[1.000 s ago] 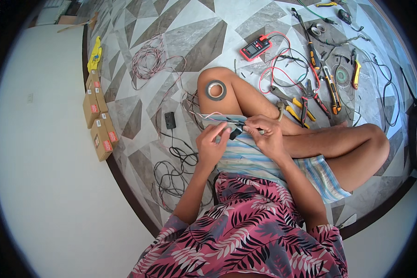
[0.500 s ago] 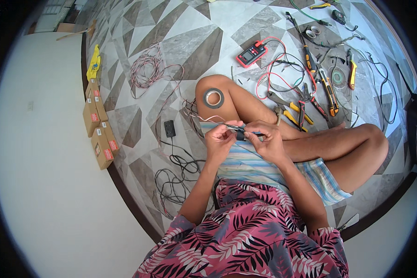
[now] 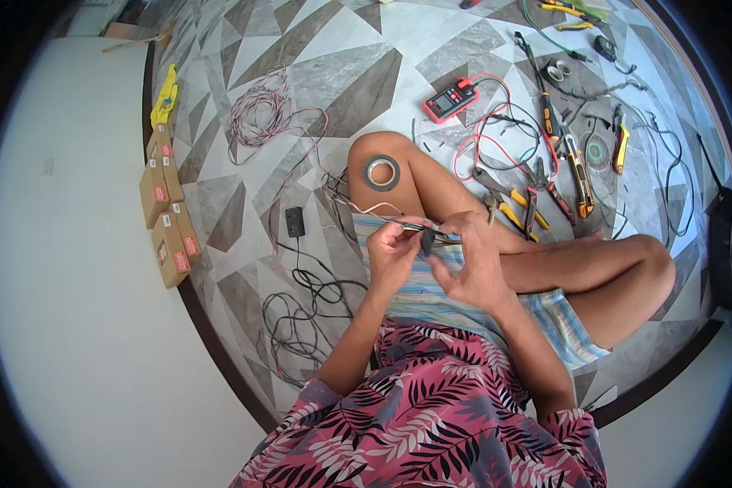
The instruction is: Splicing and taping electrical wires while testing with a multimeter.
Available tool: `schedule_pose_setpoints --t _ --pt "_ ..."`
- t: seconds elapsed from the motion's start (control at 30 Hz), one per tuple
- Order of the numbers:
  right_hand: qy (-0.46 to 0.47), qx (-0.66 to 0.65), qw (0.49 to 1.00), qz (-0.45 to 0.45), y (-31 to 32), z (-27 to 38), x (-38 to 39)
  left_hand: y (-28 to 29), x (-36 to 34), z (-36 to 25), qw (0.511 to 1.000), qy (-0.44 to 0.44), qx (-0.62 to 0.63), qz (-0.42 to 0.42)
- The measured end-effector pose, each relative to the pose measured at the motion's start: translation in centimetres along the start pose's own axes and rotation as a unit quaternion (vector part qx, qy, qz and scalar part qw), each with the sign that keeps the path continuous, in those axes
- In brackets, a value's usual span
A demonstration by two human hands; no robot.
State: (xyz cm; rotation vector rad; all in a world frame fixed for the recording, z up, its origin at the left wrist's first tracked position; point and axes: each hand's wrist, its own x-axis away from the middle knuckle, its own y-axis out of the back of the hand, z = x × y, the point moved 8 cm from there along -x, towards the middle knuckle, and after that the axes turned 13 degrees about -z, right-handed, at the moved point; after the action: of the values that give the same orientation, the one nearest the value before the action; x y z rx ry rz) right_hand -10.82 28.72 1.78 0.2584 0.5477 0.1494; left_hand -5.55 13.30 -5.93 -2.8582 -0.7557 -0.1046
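One tape roll (image 3: 397, 175) on knee (image 3: 378, 145), near left hand (image 3: 393, 257)

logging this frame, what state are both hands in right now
Left hand: closed, holding wires.
Right hand: thumb spread, blurred; whether it grips anything cannot be told.

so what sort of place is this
Probably an indoor room, perhaps in a home, serving as a makeshift electrical work area: a red meter, red-handled pliers and a coil of wire lie on the patterned floor.

wires (image 3: 413, 227): thin, bunched, pinched; black strip (image 3: 428, 241): short, against wires
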Motion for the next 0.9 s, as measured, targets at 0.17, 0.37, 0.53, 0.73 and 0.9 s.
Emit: schedule_pose_setpoints --t 0.17,0.37,0.53,0.73,0.9 --pt "-0.128 0.047 0.982 0.127 -2.0 -0.7 -1.2 -0.7 0.8 0.1 0.999 0.017 0.023 -0.03" --pt "-0.225 0.012 0.925 0.306 -4.4 -3.3 -3.8 -1.2 0.9 0.4 0.996 0.061 0.055 -0.029" --pt "-0.201 0.115 0.865 0.446 -4.9 -3.1 -5.4 -1.8 1.2 2.8 0.996 0.057 0.064 -0.002" --pt "-0.068 0.173 0.84 0.51 -6.7 -2.7 -6.4 -2.1 1.1 2.7 0.988 0.066 0.142 -0.016" --pt "-0.077 0.174 0.811 0.553 -7.6 -1.6 -6.4 -1.9 1.2 3.6 0.984 0.089 0.154 -0.009"
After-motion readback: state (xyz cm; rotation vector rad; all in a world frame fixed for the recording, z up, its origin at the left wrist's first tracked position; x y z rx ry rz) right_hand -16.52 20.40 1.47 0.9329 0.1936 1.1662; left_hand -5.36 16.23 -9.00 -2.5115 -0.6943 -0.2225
